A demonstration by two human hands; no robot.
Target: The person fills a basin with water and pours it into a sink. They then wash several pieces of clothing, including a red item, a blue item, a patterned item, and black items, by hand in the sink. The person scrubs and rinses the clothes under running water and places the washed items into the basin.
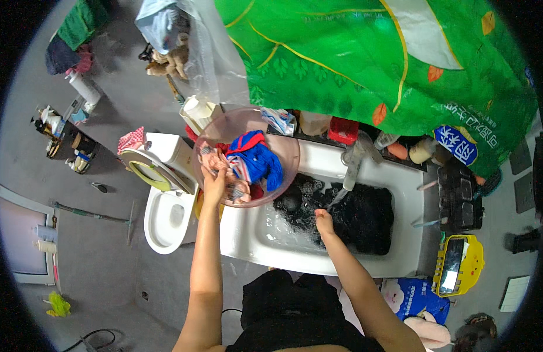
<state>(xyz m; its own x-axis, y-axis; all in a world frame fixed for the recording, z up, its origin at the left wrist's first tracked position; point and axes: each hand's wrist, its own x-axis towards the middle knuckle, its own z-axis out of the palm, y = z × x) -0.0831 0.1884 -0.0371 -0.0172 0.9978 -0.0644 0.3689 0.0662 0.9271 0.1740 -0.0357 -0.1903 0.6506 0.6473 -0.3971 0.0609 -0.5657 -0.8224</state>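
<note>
A white sink basin holds water and dark, soaked cloth. Water runs from the faucet onto or beside my right hand, whose fingers are curled over the basin; whether they grip anything is hidden. A translucent pinkish plastic tub stands at the basin's left end, with a blue garment with red and white trim and a peach patterned cloth inside. My left hand is at the tub's left part, its fingers on the peach cloth.
A green plastic sheet hangs behind the basin, above bottles and a red box. The toilet is at the left, its lid raised. To the right are a black rack and a yellow basket holding a phone.
</note>
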